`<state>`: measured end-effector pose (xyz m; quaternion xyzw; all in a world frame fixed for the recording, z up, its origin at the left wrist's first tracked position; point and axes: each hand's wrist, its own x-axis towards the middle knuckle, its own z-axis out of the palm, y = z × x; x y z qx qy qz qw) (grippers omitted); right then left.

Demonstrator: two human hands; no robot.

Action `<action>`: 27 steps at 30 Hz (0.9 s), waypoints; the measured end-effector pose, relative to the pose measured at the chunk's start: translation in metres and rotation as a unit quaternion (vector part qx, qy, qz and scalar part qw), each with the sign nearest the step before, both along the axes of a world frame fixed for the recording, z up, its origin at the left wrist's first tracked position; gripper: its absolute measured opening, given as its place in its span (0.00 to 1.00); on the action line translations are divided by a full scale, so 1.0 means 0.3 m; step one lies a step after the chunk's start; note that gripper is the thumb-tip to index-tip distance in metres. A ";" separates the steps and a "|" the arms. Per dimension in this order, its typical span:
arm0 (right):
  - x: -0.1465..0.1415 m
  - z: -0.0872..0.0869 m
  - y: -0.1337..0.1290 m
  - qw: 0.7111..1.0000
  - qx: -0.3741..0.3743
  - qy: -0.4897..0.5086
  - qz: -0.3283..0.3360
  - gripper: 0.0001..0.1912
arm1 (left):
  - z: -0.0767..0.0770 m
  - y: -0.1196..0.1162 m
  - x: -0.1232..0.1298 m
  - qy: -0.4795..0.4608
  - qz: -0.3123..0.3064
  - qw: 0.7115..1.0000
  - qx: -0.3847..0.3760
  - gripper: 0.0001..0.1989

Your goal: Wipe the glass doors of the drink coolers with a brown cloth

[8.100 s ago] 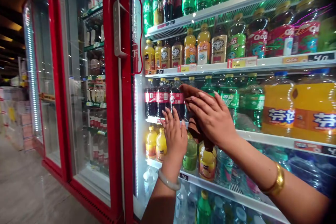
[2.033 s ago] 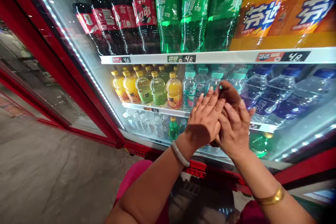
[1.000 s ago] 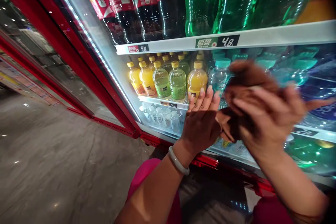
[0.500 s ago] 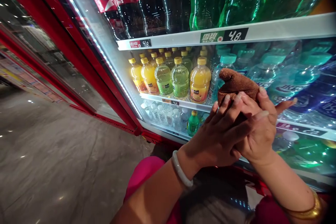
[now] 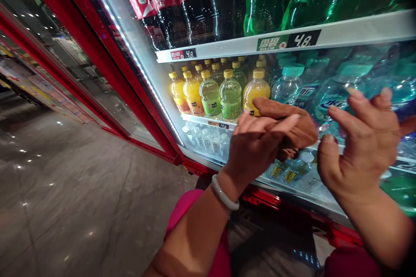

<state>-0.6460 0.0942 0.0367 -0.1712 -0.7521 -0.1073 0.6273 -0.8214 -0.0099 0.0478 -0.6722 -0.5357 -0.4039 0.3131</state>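
Observation:
A folded brown cloth [image 5: 297, 127] is gripped in my left hand [image 5: 251, 149], between the thumb and the fingers. Apart from it, to the right, my right hand [image 5: 364, 143] is raised with its fingers spread and nothing in it. Both hands are in front of a lit drinks cooler. Behind the cloth stand an orange juice bottle [image 5: 256, 88] and a clear water bottle with a teal cap [image 5: 289, 82]. Part of the orange bottle is hidden by the cloth and my left hand.
Large cola bottles [image 5: 182, 13] and green bottles [image 5: 269, 0] fill the upper shelf [image 5: 234, 47]. Small clear bottles [image 5: 206, 138] stand on the lowest shelf. A red door frame [image 5: 107, 60] runs down the left, beside the grey floor [image 5: 78, 199].
My hands have come apart. The right hand has let go of the cloth, opened and moved right, while the left keeps the cloth, slightly lower and further left.

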 end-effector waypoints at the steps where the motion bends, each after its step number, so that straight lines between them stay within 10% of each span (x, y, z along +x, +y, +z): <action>1: -0.002 -0.008 0.012 0.999 0.018 -0.021 -0.026 0.31 | 0.007 -0.005 -0.020 -0.021 0.022 0.999 0.032 0.17; 5: -0.032 -0.042 0.015 0.992 0.059 -0.073 -0.081 0.35 | 0.031 -0.017 -0.043 -0.076 0.052 0.988 0.126 0.13; 11: -0.051 -0.040 -0.002 0.999 0.025 0.019 -0.012 0.28 | 0.124 -0.068 0.028 -0.090 -0.113 0.951 -0.272 0.09; 18: -0.055 -0.040 -0.006 0.994 0.039 -0.053 -0.088 0.38 | 0.020 -0.006 0.032 -0.112 0.087 0.983 0.121 0.20; 27: -0.069 -0.071 0.020 0.991 0.079 -0.054 -0.096 0.35 | -0.136 0.056 0.080 -0.019 0.042 0.999 0.017 0.33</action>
